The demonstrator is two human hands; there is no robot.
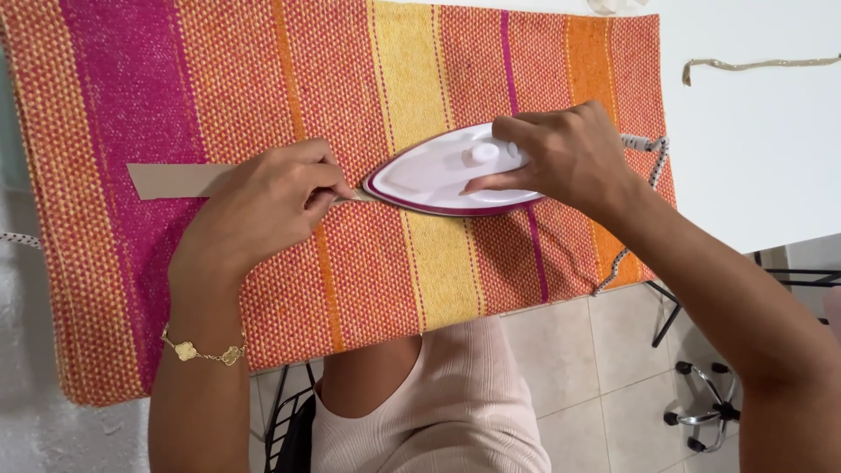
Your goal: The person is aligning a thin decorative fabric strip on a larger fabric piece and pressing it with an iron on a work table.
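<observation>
- The right hand [561,158] is wrapped over the handle of a white plastic iron [447,175]; its fingers are clamped on that handle, the index stretched forward along the top; the iron is teardrop-shaped, smooth and glossy, with a dark magenta rim, its pointed nose toward the left.
- The iron rests flat on a coarse woven cloth [368,280] striped in orange, magenta and yellow; it sits near the middle of the cloth, across the yellow stripe.
- The left hand [263,206] presses down on a flat tan strip [171,180]; its fingers are closed together, pinching the strip's narrow end just at the iron's nose; the strip looks like thin folded fabric or paper, straight-edged, with a slanted cut end toward the cloth's left edge.
- A gold chain bracelet [206,352] with clover-shaped charms circles the left wrist.
- A braided black-and-white cord [644,188] trails from behind the right hand over the cloth's right edge.
- The cloth covers most of a white bench [753,158]; another thin tan strip [758,64] lies curled on the bare surface near the far right corner.
</observation>
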